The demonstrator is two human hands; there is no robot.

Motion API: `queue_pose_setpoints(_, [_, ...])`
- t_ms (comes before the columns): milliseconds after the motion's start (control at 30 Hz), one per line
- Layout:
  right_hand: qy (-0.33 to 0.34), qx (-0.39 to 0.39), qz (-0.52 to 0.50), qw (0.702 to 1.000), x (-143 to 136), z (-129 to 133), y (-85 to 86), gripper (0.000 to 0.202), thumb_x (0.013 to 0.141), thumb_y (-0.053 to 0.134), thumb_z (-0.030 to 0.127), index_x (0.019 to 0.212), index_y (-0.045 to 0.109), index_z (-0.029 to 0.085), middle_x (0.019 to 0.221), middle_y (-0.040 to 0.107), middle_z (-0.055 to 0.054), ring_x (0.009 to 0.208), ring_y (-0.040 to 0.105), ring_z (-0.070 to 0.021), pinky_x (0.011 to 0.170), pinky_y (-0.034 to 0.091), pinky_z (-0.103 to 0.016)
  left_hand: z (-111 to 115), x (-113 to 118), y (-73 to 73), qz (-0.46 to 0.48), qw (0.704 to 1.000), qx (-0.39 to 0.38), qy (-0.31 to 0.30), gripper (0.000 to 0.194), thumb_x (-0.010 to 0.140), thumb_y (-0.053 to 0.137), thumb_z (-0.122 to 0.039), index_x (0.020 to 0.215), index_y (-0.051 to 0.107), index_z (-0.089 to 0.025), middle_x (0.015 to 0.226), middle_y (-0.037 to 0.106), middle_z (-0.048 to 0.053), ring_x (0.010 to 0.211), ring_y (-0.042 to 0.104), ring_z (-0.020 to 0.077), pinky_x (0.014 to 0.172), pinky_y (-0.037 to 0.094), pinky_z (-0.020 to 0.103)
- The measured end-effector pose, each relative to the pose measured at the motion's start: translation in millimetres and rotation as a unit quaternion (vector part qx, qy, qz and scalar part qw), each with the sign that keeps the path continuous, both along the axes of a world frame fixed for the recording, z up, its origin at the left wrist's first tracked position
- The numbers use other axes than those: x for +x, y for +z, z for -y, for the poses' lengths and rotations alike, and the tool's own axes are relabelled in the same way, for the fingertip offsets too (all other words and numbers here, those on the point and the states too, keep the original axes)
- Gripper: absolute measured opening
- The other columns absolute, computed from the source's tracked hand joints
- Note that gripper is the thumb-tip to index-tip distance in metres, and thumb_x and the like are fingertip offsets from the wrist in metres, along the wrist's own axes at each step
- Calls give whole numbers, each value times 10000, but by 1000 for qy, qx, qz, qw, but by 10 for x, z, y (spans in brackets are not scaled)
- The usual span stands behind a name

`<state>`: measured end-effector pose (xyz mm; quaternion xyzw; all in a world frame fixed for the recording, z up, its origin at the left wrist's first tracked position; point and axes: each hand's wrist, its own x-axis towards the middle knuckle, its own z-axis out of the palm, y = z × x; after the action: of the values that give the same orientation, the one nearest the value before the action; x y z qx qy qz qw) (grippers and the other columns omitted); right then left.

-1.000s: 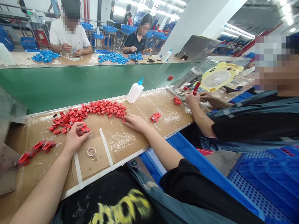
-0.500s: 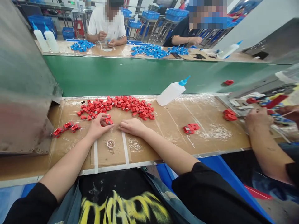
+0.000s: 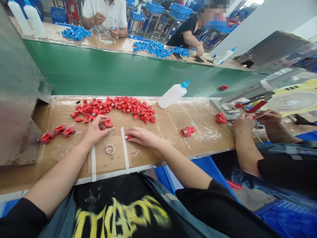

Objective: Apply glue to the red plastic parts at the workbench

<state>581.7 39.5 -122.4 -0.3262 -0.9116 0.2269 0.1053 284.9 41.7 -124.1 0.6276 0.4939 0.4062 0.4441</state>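
Observation:
A small red plastic part [image 3: 108,123] with a grey patch is pinched between the thumb and fingers of my left hand [image 3: 95,130]. My right hand [image 3: 142,136] rests low over the bench, its fingertips closed on another red plastic part [image 3: 128,137], mostly covered by the fingers. Just beyond both hands spreads a curved heap of similar red parts [image 3: 126,105]. On the cardboard between my forearms sits a small round clear cup [image 3: 110,149].
Several red pieces [image 3: 68,131] lie left, beside a metal housing [image 3: 19,99]. A white squeeze bottle [image 3: 172,96] leans behind the heap. More red pieces [image 3: 188,131] lie right, near a co-worker's hands [image 3: 244,124]. A green partition [image 3: 99,72] stands behind; two people work beyond it.
A red part now shows at my right fingertips, where none was visible before. My left hand keeps its part. The whole view has shifted, showing more of the co-worker at right.

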Motion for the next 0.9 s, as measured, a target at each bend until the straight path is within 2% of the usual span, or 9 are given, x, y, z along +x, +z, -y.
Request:
queue_pose_setpoints(100, [-40,30,-84,995,-117,-13,7,310,1073,528,414,1241,695,215,1106,645,-114,972,655,-234,869,555,-375,8,5,-3,-8,1000,3,-3,512,784,824,-447,1191,587,-244,881,710,-11,658,632,132,661,512,261])
queue_pose_setpoints(200, [-102,61,-208,971,-414,-82,60,283,1042,596,421,1209,726,232,1126,634,-115,969,648,-223,832,568,-363,19,5,-14,-31,999,16,-19,504,767,836,-423,1190,627,-246,911,728,-7,677,647,137,675,522,266])
queue_pose_setpoints(367, [-82,59,-252,963,-852,-196,150,261,1025,645,384,1209,751,233,953,701,-65,838,643,-183,794,538,-324,29,-12,-12,-51,998,30,-23,460,747,836,-335,1164,667,-241,876,729,-18,718,664,150,683,524,264])
queue_pose_setpoints(533, [-93,39,-255,962,-861,-212,178,273,1024,649,374,1236,749,234,921,707,-49,788,628,-168,751,523,-295,18,-20,-28,-32,999,25,-25,476,756,834,-359,1185,670,-235,873,717,-13,700,646,146,675,526,266])
queue_pose_setpoints(733, [-56,38,-243,968,-847,-229,131,360,1080,528,410,1347,692,232,976,651,-62,847,622,-172,785,525,-307,4,-31,-53,-27,998,40,-43,491,766,833,-391,1196,668,-219,889,718,4,721,642,153,688,529,275])
queue_pose_setpoints(900, [-86,58,-283,954,-936,-229,101,327,1061,569,428,1225,752,213,925,664,-55,811,623,-170,741,510,-295,9,-34,-19,4,998,40,-42,476,772,824,-391,1178,665,-199,849,700,-4,705,615,142,673,517,262])
